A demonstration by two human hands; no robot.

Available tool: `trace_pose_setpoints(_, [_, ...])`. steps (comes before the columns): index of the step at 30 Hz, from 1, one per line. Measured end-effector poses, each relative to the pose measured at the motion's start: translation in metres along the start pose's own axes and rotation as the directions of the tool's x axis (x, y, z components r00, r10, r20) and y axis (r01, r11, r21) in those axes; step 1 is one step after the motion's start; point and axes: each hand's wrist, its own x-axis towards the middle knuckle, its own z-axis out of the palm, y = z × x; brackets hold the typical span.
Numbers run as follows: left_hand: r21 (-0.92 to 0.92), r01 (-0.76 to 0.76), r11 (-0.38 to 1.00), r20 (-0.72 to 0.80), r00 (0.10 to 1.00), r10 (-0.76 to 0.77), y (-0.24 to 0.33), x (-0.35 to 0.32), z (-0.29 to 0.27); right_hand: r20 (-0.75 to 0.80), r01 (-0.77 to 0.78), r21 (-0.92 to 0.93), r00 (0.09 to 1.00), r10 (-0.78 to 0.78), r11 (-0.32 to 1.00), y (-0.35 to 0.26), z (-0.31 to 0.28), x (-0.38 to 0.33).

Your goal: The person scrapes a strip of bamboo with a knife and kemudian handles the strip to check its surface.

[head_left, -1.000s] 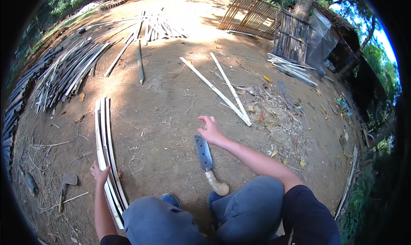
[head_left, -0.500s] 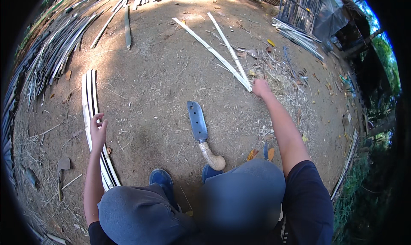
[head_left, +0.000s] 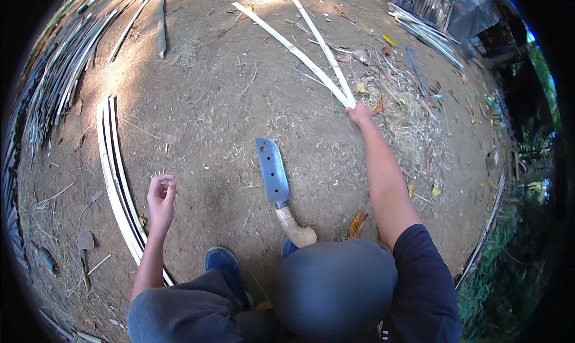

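My right hand [head_left: 360, 113] is closed around the near ends of two pale bamboo strips [head_left: 299, 54], which spread in a narrow V away from me along the ground. My left hand [head_left: 161, 198] is held out over the dirt, empty, its fingers loosely curled and the thumb apart. Just left of it lies a bundle of several long pale bamboo strips [head_left: 112, 169], not touched by the hand. Between my arms a broad-bladed knife [head_left: 274, 174] with a curved wooden handle rests on the ground, its handle end close to my shoe.
Many split bamboo lengths [head_left: 81, 67] lie at the far left, and another pile [head_left: 428, 34] at the far right beside a slatted panel [head_left: 428, 4]. Shavings [head_left: 407, 127] litter the ground right of my right hand. A small trowel-like tool [head_left: 85, 242] lies at left.
My right hand has closed on the strips' near ends and shifted slightly up with them. My left hand has moved right, away from the bundle. The whole view has shifted a little.
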Motion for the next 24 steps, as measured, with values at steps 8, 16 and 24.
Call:
trace_pose_setpoints(8, [-0.053, 0.032, 0.998, -0.083, 0.996, -0.036, 0.002, 0.004, -0.002, 0.113, 0.059, -0.046, 0.992, -0.054, 0.997, -0.008, -0.004, -0.002])
trace_pose_setpoints(16, [-0.100, 0.003, 0.995, -0.090, 0.996, -0.012, 0.012, 0.001, 0.000, 0.150, 0.052, -0.040, 0.988, -0.046, 0.998, -0.029, -0.033, -0.036])
trace_pose_setpoints(24, [-0.152, -0.018, 0.988, -0.092, 0.996, 0.004, 0.025, -0.010, -0.001, -0.188, 0.163, -0.132, 0.964, -0.186, 0.978, -0.031, -0.040, -0.112])
